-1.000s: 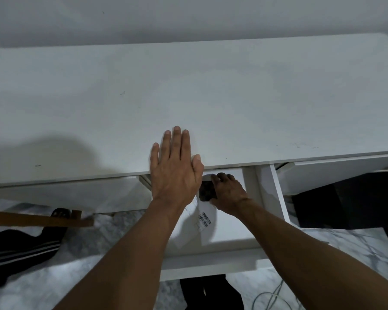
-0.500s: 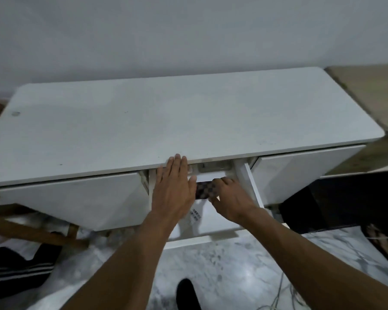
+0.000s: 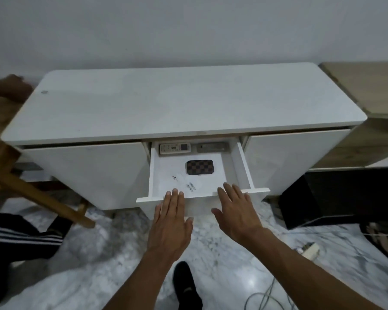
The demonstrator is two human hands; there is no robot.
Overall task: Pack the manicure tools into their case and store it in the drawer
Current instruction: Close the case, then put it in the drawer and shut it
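The brown checkered manicure case (image 3: 200, 167) lies closed and flat inside the pulled-out white drawer (image 3: 243, 164), near its middle. My left hand (image 3: 170, 222) is flat with fingers spread, fingertips on the drawer's front panel at the left. My right hand (image 3: 236, 210) is also spread, fingertips at the front panel's top edge on the right. Neither hand holds anything. No loose manicure tools are in view.
Two remote controls (image 3: 174, 148) lie at the drawer's back, and a paper sheet with a barcode label (image 3: 192, 185) covers its floor. The white cabinet (image 3: 177, 104) stands on a marble floor. A wooden chair (image 3: 38, 193) is left; cables (image 3: 267, 296) lie lower right.
My right hand let go of the case and both hands drew back from inside the drawer to its front panel. The view pulled back and the case now lies alone in the drawer.
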